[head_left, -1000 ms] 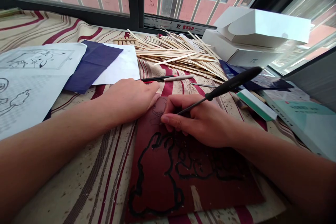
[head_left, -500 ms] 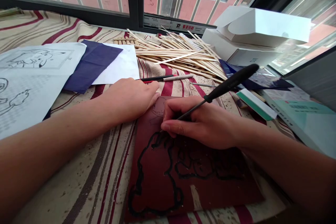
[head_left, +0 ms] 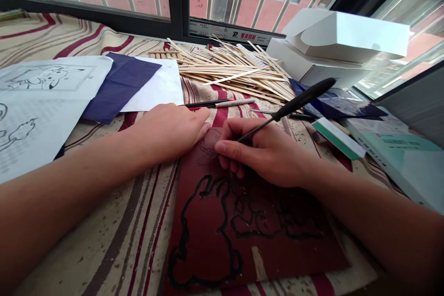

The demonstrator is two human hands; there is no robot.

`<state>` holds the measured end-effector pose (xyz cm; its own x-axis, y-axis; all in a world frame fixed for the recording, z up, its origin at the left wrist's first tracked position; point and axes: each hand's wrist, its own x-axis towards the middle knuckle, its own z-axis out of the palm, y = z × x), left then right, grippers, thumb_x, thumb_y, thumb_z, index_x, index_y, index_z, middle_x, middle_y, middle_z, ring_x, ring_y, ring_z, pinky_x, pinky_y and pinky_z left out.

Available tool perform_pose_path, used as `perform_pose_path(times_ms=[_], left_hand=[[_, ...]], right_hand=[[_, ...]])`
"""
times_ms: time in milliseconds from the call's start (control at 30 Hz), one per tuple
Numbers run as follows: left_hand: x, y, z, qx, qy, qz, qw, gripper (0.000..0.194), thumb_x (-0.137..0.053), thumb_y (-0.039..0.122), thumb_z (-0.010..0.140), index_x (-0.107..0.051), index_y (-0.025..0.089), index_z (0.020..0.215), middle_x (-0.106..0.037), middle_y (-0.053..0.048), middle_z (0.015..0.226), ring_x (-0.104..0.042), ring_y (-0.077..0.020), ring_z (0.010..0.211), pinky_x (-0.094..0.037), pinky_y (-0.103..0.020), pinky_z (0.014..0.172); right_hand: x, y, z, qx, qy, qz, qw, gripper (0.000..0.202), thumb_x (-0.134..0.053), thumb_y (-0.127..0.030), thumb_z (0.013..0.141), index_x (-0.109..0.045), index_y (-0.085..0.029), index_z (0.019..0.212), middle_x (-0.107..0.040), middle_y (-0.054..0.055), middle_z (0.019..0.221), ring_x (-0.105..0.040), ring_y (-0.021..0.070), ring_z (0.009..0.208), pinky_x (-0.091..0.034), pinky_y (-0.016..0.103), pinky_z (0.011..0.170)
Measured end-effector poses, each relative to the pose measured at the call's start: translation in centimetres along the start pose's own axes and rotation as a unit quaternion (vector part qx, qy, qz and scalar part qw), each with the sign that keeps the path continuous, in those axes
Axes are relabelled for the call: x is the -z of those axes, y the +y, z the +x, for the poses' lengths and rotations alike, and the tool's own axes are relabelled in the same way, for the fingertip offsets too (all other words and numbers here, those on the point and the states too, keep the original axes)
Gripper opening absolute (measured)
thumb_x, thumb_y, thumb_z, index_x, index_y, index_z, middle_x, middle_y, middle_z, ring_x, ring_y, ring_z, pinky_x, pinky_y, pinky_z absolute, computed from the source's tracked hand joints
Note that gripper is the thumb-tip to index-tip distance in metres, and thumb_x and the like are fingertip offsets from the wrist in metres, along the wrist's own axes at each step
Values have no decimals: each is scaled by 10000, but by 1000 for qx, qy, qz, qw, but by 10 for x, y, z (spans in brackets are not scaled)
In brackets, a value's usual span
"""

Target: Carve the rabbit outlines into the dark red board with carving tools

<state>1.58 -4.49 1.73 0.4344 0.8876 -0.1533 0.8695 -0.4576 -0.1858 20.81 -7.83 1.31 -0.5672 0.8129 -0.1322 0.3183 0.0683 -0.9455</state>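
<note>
A dark red board (head_left: 197, 249) with thick black carved-looking outlines lies on the striped cloth. My right hand (head_left: 256, 150) pinches the thin metal shaft of a tool with a black handle (head_left: 305, 97); the handle slants up to the right, and the fingertips are at the board's upper part, beside a faint thin-line drawing (head_left: 209, 141). At the board's upper left corner rests my left hand (head_left: 176, 127), its fingers together and partly hidden, so what they press or hold cannot be made out.
Beyond my left hand lie pens (head_left: 225, 102). Thin wooden sticks (head_left: 229, 71) are heaped near the window. White boxes (head_left: 319, 51) and a green-and-white book (head_left: 402, 148) are at the right; printed drawings (head_left: 41, 101) and dark blue paper (head_left: 120, 83) are at the left.
My right hand and the tool have moved slightly up the board, uncovering more of the black outline. The tool's handle sits a little further left. My left hand has hardly moved.
</note>
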Motion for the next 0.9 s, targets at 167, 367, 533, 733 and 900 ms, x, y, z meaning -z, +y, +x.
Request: perform_pose_path(times_ms=[167, 367, 533, 733, 900], left_hand=[[-1, 0, 0, -11, 4, 12, 1000, 480, -252, 403, 1022, -662, 185, 1145, -753, -133, 776, -730, -333, 816, -463, -386, 700], [0, 1, -1, -9, 10, 15, 1000, 454, -279, 410, 1018, -664, 190, 1115, -748, -114, 746, -724, -296, 766, -448, -362, 678], [-1, 1, 0, -6, 4, 10, 1000, 471, -278, 429, 1016, -667, 192, 1135, -758, -123, 767, -722, -308, 787, -466, -381, 716], [-3, -1, 1, -7, 7, 5, 1000, 469, -277, 418, 1011, -665, 191, 1144, -749, -133, 775, -720, -343, 814, -455, -400, 709], [-1, 0, 0, -8, 4, 10, 1000, 461, -285, 405, 1007, -670, 191, 1144, -747, -127, 758, -720, -333, 809, -462, -396, 715]], right_hand=[[-3, 0, -2, 5, 26, -34, 999, 235, -695, -237, 943, -536, -176, 781, -632, -36, 663, -565, 65, 508, -457, 187, 488], [-3, 2, -2, 19, 37, -70, 997, 224, -665, -259, 954, -543, -181, 783, -638, -26, 658, -561, 79, 546, -441, 212, 532], [-4, 1, -2, 14, 42, -74, 996, 223, -659, -265, 952, -537, -186, 783, -646, -25, 666, -570, 83, 540, -447, 221, 530], [-5, -1, -2, -1, 45, -71, 996, 225, -656, -257, 947, -521, -192, 779, -644, -32, 650, -586, 82, 483, -461, 213, 469], [-4, -1, -3, -4, 41, -74, 996, 222, -655, -261, 948, -522, -193, 783, -646, -34, 651, -590, 84, 480, -464, 215, 465]])
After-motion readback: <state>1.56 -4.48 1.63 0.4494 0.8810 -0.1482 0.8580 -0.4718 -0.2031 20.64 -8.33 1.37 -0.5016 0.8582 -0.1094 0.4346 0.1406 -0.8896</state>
